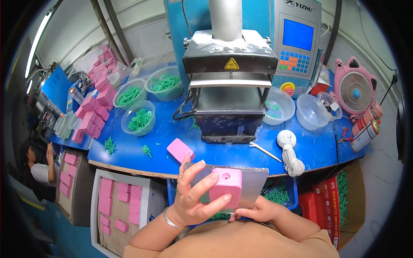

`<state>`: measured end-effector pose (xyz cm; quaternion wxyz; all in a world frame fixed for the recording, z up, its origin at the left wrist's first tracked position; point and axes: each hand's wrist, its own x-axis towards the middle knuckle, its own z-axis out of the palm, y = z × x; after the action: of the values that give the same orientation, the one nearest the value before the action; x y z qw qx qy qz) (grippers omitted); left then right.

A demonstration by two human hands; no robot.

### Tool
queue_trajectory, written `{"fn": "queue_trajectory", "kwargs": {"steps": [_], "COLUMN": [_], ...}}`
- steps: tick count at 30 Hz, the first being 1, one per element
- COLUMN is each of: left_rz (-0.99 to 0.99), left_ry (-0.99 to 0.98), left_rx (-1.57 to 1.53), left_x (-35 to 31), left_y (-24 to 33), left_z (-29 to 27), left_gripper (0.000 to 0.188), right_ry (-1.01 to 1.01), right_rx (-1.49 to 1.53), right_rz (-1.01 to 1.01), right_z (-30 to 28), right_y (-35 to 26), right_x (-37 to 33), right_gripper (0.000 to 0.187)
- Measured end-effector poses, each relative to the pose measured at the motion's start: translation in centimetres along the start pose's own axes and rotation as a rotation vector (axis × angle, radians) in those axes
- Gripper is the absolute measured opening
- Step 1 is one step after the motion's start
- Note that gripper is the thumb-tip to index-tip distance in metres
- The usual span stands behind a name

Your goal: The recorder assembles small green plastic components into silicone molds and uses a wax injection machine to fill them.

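Note:
My left hand (pixel 191 193), with a silver bangle at the wrist, grips a pink block (pixel 230 184) that has a small round hole in its end. Behind the block is a flat grey metal plate (pixel 254 179), tilted in front of my body. The lower edge of that plate is pinched by my right hand (pixel 256 210), whose fingertips are partly hidden. Another pink block (pixel 180 149) lies on the blue table just beyond my left fingertips. Whether the held block touches the plate cannot be made out.
A press (pixel 230 81) with a control panel (pixel 297 47) stands ahead. Clear bowls of green pieces (pixel 140 120) and stacked pink blocks (pixel 92 114) are at left. Below left is a box (pixel 146 193) of pink blocks. A white cloth bundle (pixel 290 155) and fan (pixel 354 88) are at right. A person (pixel 41 172) sits far left.

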<state>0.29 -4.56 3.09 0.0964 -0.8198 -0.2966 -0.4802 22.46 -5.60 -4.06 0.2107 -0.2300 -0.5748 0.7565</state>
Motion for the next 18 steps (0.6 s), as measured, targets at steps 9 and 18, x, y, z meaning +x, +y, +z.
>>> {"fn": "queue_trajectory", "kwargs": {"steps": [9, 18], "left_rz": [-0.42, -0.686], "left_ry": [-0.123, -0.437], "left_rx": [-0.048, 0.412], "left_x": [-0.3, -4.8], "left_y": [-1.9, -7.2], "left_z": [-1.2, 0.7], "left_gripper": [0.052, 0.074], "right_ry": [-0.021, 0.033], "right_rx": [0.494, 0.643], "right_rz": [0.152, -0.073], "right_z": [1.3, 0.0], "right_y": [-4.9, -13.2], "right_x": [-0.6, 0.5], "right_gripper": [0.056, 0.059]}}
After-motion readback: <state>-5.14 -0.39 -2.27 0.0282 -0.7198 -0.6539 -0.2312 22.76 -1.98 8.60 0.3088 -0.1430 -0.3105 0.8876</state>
